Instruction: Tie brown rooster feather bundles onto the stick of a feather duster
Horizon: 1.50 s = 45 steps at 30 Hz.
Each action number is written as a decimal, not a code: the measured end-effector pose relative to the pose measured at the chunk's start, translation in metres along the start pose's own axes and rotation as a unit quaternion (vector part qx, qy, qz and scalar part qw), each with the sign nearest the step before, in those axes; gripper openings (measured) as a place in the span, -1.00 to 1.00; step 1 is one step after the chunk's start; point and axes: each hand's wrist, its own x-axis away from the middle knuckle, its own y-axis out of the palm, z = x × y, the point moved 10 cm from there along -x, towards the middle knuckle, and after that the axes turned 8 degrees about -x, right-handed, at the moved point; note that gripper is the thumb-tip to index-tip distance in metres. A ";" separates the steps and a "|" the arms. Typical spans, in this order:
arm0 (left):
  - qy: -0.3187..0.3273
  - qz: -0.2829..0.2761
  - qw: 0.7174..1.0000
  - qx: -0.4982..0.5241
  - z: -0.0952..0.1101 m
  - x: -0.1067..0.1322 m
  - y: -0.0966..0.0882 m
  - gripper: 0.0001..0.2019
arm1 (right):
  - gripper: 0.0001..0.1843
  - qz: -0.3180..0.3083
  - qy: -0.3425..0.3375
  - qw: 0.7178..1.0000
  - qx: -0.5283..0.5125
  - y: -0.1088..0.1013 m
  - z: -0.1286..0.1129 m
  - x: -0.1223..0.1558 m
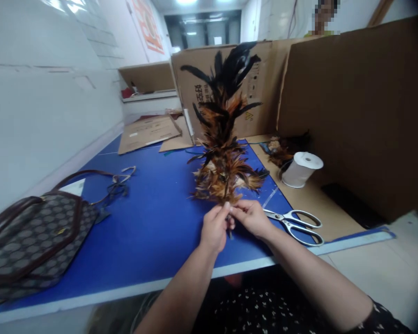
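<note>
A tall spray of brown and black feathers [223, 134] stands upright over the blue table [153, 222], dark plumes at its top and orange-brown ones lower down. My left hand [215, 226] is closed around the base of its stem. Beside it, my right hand [251, 216] pinches at the same stem, just below the lowest feathers. What the fingertips press between them is too small to make out. Right of my right hand lie metal scissors [288, 221], their blades pointing toward it.
A white spool [302, 170] and loose feathers [282, 150] sit on cardboard at right, near a dark flat object [346, 204]. A patterned handbag [52, 236] and glasses [120, 183] lie left. Cardboard walls [351, 111] rise behind and right. A person [323, 18] is beyond.
</note>
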 end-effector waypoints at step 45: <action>-0.111 -0.167 0.977 0.074 -0.008 0.015 0.029 -0.55 | -0.65 -0.107 -0.016 0.994 -0.001 -0.005 -0.026 -0.008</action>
